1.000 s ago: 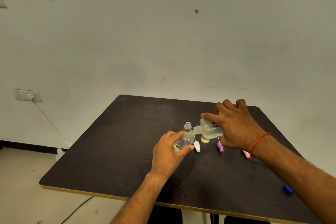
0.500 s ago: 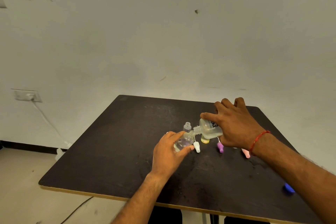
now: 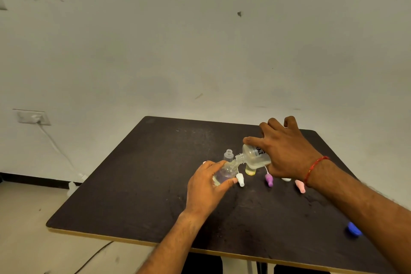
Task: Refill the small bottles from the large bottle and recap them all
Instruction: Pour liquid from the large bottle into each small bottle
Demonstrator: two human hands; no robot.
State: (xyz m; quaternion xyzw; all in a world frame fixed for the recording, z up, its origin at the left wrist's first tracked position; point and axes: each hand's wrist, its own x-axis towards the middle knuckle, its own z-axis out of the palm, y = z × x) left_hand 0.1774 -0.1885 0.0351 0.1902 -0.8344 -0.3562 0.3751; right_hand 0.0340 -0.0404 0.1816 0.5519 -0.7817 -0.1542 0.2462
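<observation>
large bottle, clear with pale liquid and dark lettering, is tipped sideways over the middle of the dark worktop, its open neck pointing left and down into the mouth of a small bottle. right hand wraps over the large bottle from above, fingers curled round its body; a red thread circles that wrist. left hand pinches the small bottle between thumb and fingers, tilted toward the pour. just beyond stands another small bottle, upright and uncapped. a yellowish bottle sits under the large one. near these lie a white cap, a purple cap and a pink cap; a blue cap lies well apart at the near right.
</observation>
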